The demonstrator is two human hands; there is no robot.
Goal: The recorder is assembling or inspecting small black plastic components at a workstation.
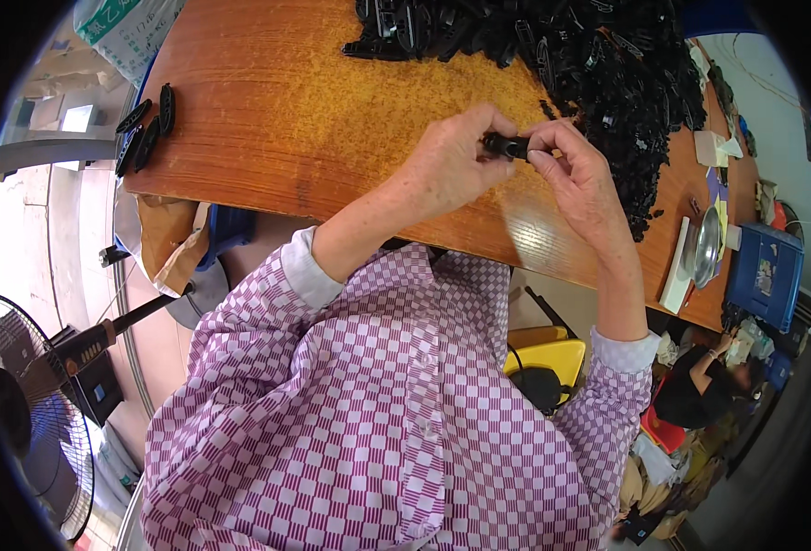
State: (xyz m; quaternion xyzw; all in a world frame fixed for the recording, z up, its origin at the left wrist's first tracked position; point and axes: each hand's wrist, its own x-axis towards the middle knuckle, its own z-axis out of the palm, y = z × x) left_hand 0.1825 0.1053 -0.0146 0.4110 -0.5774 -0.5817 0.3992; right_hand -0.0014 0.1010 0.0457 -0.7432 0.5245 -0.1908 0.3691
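Observation:
A small black plastic part (506, 146) is held between both hands above the wooden table (268, 119). My left hand (456, 158) pinches its left end with thumb and fingers. On the other end, my right hand (578, 174) has thumb and forefinger closed. The fingers cover much of the part, so its full shape is hidden. Beyond the hands and to the right, a big heap of loose black plastic parts (608, 83) spreads over the table. At the left edge lie several long oval black pieces (148, 129).
A paper bag (168, 241) hangs below the table's left edge, near a standing fan (38, 422). To the right are a metal dish (705, 243) and a blue bin (765, 275). A yellow seat (552, 358) is under the table. Another person (695, 390) sits at far right.

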